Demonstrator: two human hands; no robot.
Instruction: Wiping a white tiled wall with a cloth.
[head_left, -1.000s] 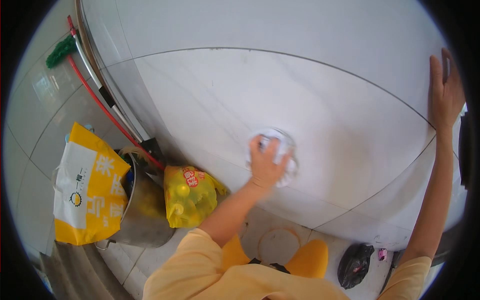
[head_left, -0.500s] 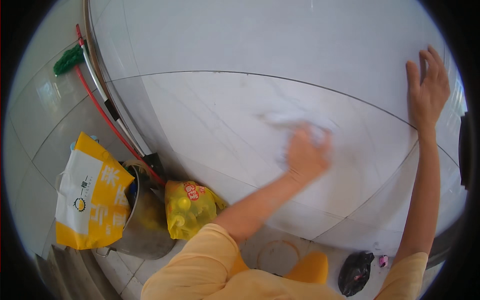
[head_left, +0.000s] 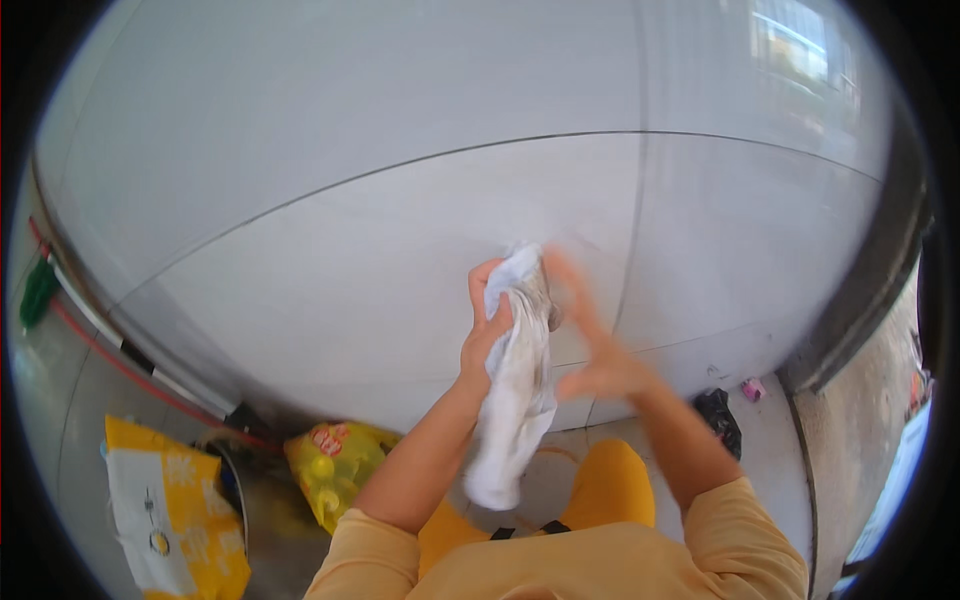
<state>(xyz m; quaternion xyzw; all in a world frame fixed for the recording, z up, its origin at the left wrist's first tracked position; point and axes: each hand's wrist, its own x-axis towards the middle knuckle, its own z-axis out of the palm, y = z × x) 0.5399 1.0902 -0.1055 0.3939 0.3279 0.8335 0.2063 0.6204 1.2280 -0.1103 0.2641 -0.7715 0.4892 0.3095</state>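
Note:
A white cloth (head_left: 520, 390) with greyish stains hangs bunched in front of me. My left hand (head_left: 484, 335) is closed around its upper part, the thumb lying over the folds. Just right of the cloth, my right hand (head_left: 600, 345) is blurred by motion; its fingers and thumb are spread apart with nothing gripped. Whether its fingertips touch the cloth's edge is hard to see. Behind both hands stands the pale glossy tiled wall (head_left: 380, 270).
At the lower left are a yellow bag of round items (head_left: 335, 468), a metal pot (head_left: 285, 535) and a white-and-yellow bag (head_left: 170, 510). A green-headed brush (head_left: 38, 292) and long poles lean farther left. A black plastic bag (head_left: 718, 420) and small pink item (head_left: 753, 389) lie right.
My left hand has drawn the cloth off the wall and toward my body. My right hand has left the wall and come in beside the cloth. The view has turned right.

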